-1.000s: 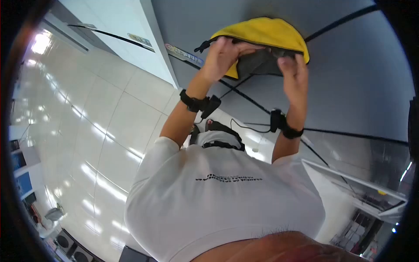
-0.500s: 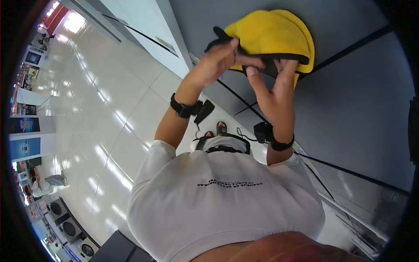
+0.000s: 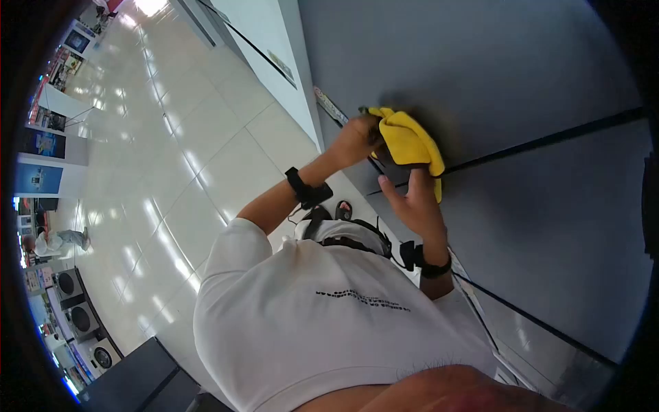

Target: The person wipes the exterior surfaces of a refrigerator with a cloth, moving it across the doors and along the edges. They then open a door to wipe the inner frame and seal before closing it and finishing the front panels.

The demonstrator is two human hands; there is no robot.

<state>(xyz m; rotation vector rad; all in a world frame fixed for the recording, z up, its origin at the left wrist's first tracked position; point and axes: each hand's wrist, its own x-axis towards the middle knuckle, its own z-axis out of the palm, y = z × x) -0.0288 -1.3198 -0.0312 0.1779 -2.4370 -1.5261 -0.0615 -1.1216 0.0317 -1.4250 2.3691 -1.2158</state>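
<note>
A yellow cloth (image 3: 410,137) with a dark edging is bunched up in front of the grey panel (image 3: 494,75). My left hand (image 3: 357,141) is closed on the cloth's left end, its fingers curled in and partly in shadow. My right hand (image 3: 420,209) holds the cloth from below, with the fingers tucked under its lower dark edge. The right thumb stands apart from the cloth, pointing up and left. The right fingertips are hidden by the fabric. Each wrist wears a black strap with a small device.
Grey panels with dark seams (image 3: 549,141) fill the right side. A white panel edge (image 3: 271,41) rises at upper left. Shiny tiled floor (image 3: 185,123) stretches left, with front-loading washing machines (image 3: 81,317) and a person (image 3: 62,240) far off. A dark box-like surface (image 3: 137,374) lies at lower left.
Both hands and the cloth have come lower in view. The cloth is now more bunched and looks smaller. My left hand, earlier with fingers outstretched, has closed on the cloth.
</note>
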